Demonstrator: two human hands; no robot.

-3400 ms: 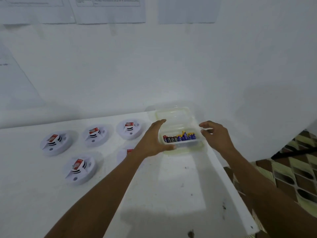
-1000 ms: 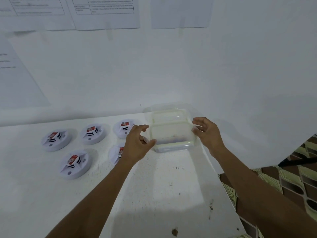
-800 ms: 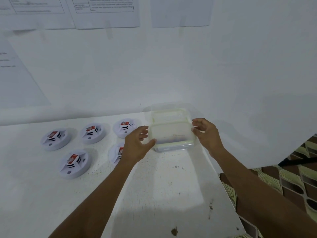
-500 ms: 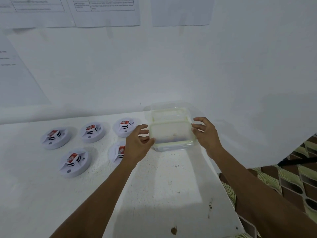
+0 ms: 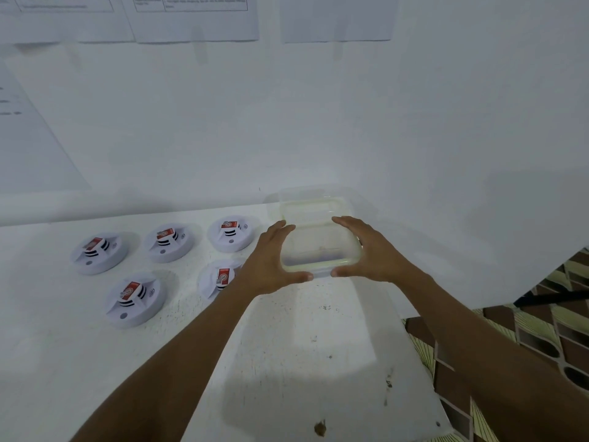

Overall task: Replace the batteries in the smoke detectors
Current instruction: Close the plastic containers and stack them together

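Both hands (image 5: pixel 274 260) (image 5: pixel 374 253) flank — seemingly clasp — container (image 5: pixel 318 242).

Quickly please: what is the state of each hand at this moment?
Left hand: closed around the left side of the plastic container.
Right hand: closed around its right side.

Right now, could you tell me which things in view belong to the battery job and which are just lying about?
Part of the job:
- five smoke detectors on the table
- lidded plastic container, gripped by the left hand and right hand
- second clear container behind it, perhaps

Just there:
- printed sheets on the wall
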